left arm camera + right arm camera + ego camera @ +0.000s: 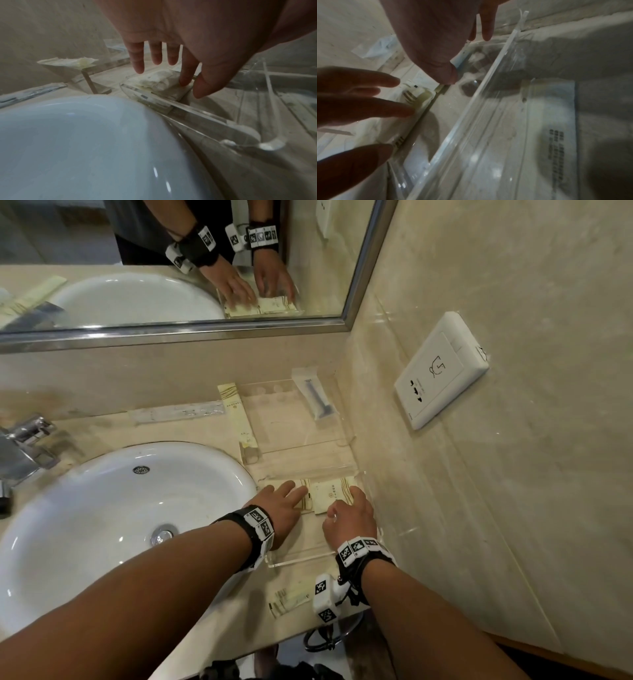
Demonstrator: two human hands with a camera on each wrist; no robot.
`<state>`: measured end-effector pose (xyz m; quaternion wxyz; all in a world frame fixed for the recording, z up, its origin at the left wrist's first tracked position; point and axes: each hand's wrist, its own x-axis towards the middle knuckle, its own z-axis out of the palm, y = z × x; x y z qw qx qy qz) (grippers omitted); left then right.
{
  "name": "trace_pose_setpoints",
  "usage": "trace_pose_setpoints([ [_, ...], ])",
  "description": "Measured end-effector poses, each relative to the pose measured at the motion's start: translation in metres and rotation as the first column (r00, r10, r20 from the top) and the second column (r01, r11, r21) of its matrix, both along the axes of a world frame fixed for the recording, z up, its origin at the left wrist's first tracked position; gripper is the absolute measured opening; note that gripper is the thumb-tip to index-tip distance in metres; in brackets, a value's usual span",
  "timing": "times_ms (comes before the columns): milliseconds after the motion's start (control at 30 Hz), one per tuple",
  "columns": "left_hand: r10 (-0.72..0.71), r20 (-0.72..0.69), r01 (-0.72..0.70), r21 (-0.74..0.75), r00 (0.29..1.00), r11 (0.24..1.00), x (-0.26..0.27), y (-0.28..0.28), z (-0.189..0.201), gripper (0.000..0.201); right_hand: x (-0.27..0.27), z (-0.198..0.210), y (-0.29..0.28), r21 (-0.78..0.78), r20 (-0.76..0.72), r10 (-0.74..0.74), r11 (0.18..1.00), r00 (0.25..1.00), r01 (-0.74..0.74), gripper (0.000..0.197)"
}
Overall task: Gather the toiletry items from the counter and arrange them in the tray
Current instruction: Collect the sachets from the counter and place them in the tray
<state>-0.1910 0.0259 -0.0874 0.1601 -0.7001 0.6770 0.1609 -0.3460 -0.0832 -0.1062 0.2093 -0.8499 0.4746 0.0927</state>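
Observation:
A clear acrylic tray point(368, 534) sits on the counter between the sink and the right wall. Two cream packets lie side by side in it: the left packet point(306, 501) and the right packet point(330, 494). My left hand point(286, 501) lies flat with straight fingers point(138, 60) over the left packet point(159, 81). My right hand point(351, 506) rests its fingers on the right packet's near edge. The right wrist view shows the right thumb point(441, 70) near the striped packet point(412, 94) and the tray wall point(488, 94). Neither hand grips anything.
A wrapped razor point(317, 397) leans at the tray's back right corner. A long cream packet point(238, 416) lies along its raised left edge. A clear wrapped item point(178, 414) lies by the backsplash and a small packet point(287, 599) near the counter's front edge. The white sink point(113, 525) is close on the left.

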Motion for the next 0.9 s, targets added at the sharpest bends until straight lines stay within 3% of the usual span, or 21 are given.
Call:
trace_pose_setpoints([
  [133, 0.011, -0.004, -0.011, 0.071, 1.000, 0.997, -0.002, 0.000, -0.003, 0.045, -0.001, 0.001, -0.001, 0.083, -0.018, 0.055, 0.995, 0.998, -0.053, 0.029],
  [233, 0.006, -0.011, -0.005, 0.088, 1.000, 0.996, -0.002, 0.002, -0.003, 0.052, 0.000, 0.000, -0.003, 0.092, 0.000, 0.080, 0.993, 0.997, -0.080, 0.028],
  [500, -0.008, 0.053, 0.005, 0.061, 0.999, 0.998, -0.007, 0.004, 0.002, 0.040, 0.002, 0.001, -0.007, 0.116, 0.020, 0.114, 0.987, 0.993, -0.116, 0.019],
  [900, 0.039, -0.017, -0.039, 0.053, 0.999, 0.998, 0.006, 0.018, 0.009, 0.048, 0.016, 0.023, -0.003, 0.115, -0.095, 0.146, 0.984, 0.985, -0.134, 0.024],
])
